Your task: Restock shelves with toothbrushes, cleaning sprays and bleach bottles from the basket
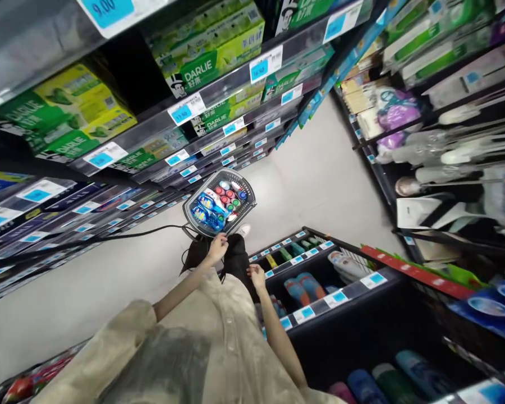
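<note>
My left hand [217,247] is curled closed just below a grey shopping basket [243,214] that stands on the pale floor. I cannot make out what the fingers hold. The basket is filled with blue packs and several red-capped items. Its long black handle [122,235] trails off to the left. My right hand [256,275] hangs loosely beside my black trousers [235,255] with its fingers relaxed and nothing in it. My beige shirt [202,348] fills the lower middle of the view.
Shelves of green Darlie toothpaste boxes [202,62] with blue price tags line the left side of the aisle. A low black shelf [320,297] with bottles stands close on my right. Taller shelves of toothbrushes [446,123] are on the far right. The pale floor [320,179] runs between them.
</note>
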A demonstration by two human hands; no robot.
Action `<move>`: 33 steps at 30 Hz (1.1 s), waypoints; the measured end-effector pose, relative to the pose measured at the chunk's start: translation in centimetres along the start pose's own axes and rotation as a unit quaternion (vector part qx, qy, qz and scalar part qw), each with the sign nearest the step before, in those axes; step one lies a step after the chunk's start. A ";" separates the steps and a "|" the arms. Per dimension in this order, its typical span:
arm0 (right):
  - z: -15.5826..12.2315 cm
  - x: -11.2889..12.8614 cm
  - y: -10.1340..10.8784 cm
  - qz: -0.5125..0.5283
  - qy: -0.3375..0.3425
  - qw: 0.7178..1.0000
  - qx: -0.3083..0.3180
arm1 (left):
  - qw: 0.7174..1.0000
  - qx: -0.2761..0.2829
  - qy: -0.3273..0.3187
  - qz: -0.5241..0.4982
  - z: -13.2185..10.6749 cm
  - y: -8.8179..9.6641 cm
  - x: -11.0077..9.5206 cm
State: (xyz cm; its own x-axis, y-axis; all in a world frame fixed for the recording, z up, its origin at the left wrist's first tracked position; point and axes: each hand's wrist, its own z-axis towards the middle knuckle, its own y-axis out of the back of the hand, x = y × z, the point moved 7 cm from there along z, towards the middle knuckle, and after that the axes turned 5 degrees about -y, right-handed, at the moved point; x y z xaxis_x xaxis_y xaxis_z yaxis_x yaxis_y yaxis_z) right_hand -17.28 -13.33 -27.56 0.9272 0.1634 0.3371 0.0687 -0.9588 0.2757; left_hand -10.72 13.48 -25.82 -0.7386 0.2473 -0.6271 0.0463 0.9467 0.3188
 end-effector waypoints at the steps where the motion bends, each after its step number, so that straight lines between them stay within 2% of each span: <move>1: 0.5 -0.1 0.2 -0.012 -0.001 1.000 0.001 | 1.000 0.004 -0.006 0.010 1.2 -1.0 -0.5; 5: 2.7 -1.1 -0.7 -0.069 -0.013 0.997 0.011 | 0.997 0.035 -0.031 0.061 6.6 -4.2 -1.4; 7: 4.1 -1.7 -2.1 -0.109 -0.026 0.994 0.014 | 0.993 0.058 -0.045 0.093 9.2 -5.0 -1.1; 9: 5.4 -2.5 -4.0 -0.161 -0.043 0.986 0.019 | 0.987 0.082 -0.054 0.127 11.8 -4.8 -0.3; 12: 7.0 -4.1 -7.3 -0.258 -0.083 0.962 0.034 | 0.977 0.111 -0.049 0.178 15.4 -2.9 2.2; 16: 7.6 -6.7 -10.6 -0.380 -0.158 0.910 0.047 | 0.963 0.119 -0.013 0.241 18.6 1.6 6.8; 20: 7.3 -8.5 -12.1 -0.446 -0.201 0.871 0.053 | 0.948 0.124 0.028 0.293 19.4 5.5 11.6; 22: 7.4 -8.8 -12.4 -0.469 -0.201 0.858 0.058 | 0.938 0.131 0.052 0.317 19.3 6.5 13.8; 24: 7.8 -8.8 -12.6 -0.489 -0.194 0.849 0.058 | 0.928 0.138 0.075 0.337 19.0 6.8 15.5; 26: 8.2 -8.7 -12.6 -0.495 -0.190 0.847 0.050 | 0.921 0.146 0.088 0.351 18.9 6.3 16.5; 28: 8.6 -8.4 -12.5 -0.482 -0.178 0.857 0.032 | 0.918 0.155 0.087 0.355 18.8 5.0 16.6; 31: 9.7 -6.7 -12.6 -0.450 -0.097 0.888 0.011 | 0.923 0.168 0.059 0.343 19.2 2.2 15.0; 33: 11.0 -4.2 -12.9 -0.415 -0.002 0.910 0.008 | 0.930 0.170 0.028 0.326 19.9 0.1 13.1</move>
State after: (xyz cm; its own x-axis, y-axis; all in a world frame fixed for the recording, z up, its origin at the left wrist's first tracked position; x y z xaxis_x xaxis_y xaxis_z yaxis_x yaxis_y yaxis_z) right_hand -18.04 -4.25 -42.41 0.5556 0.8313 0.0147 0.7507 -0.5092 0.4208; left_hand -7.01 20.93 -48.14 -0.5137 0.7886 -0.3380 0.6985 0.6132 0.3690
